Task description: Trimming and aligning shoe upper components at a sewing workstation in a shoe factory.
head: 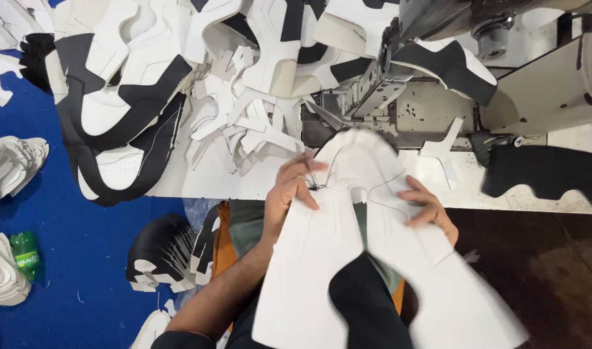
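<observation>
A large white shoe-upper piece [347,194] with two long flaps lies across the table edge and my lap, its rounded front near the sewing machine. My left hand [292,187] pinches its left side, where dark loose threads show at the fingertips. My right hand [428,207] presses flat on its right flap, fingers closed on the edge. The piece's lower ends are blurred. The sewing machine [399,77] stands just beyond it.
Heaps of black-and-white shoe uppers [121,97] and small white cut parts [244,116] cover the white table [205,178] on the left. A black piece [548,171] lies right. More stacks [160,255] and a green bottle [26,255] rest on the blue floor.
</observation>
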